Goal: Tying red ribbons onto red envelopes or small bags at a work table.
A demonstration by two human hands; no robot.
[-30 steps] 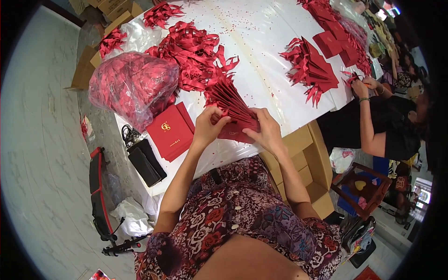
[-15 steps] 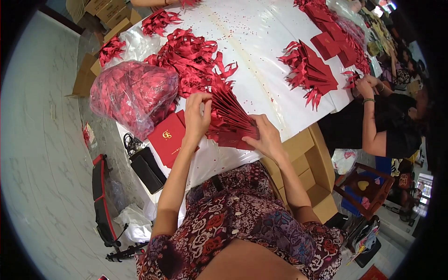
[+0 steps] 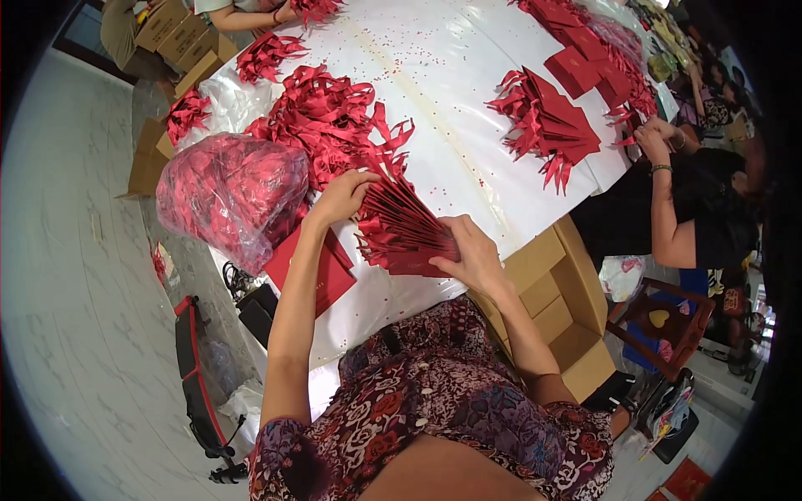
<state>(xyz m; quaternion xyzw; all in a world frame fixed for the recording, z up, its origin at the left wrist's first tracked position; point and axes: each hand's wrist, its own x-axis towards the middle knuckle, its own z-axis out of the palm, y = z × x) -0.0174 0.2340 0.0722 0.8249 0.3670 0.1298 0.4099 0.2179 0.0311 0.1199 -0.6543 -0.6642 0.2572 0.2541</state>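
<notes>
A fanned bunch of flat red paper bags (image 3: 407, 230) with ribbon handles is held over the near edge of the white-covered table (image 3: 434, 83). At its narrow right end my right hand (image 3: 473, 255) is closed, thumb in front and fingers behind. My left hand (image 3: 342, 199) has bent fingers on the spread, ribboned end, upper left; its fingertips are partly hidden there. Just beyond lies a heap of loose red ribbons (image 3: 322, 108). Under my left forearm are larger flat red bags (image 3: 334, 280), partly covered.
A clear plastic sack of red ribbons (image 3: 234, 188) sits at the left. An open cardboard box (image 3: 555, 292) stands by my right forearm. Another fanned bunch of red bags (image 3: 555, 121) lies at the right, near a co-worker's hands (image 3: 656, 138). A black case (image 3: 259, 313) rests at the left edge.
My left hand has shifted slightly left and down, and its forearm now covers more of the flat bags. The fanned bunch sits a little lower. My right hand keeps its hold.
</notes>
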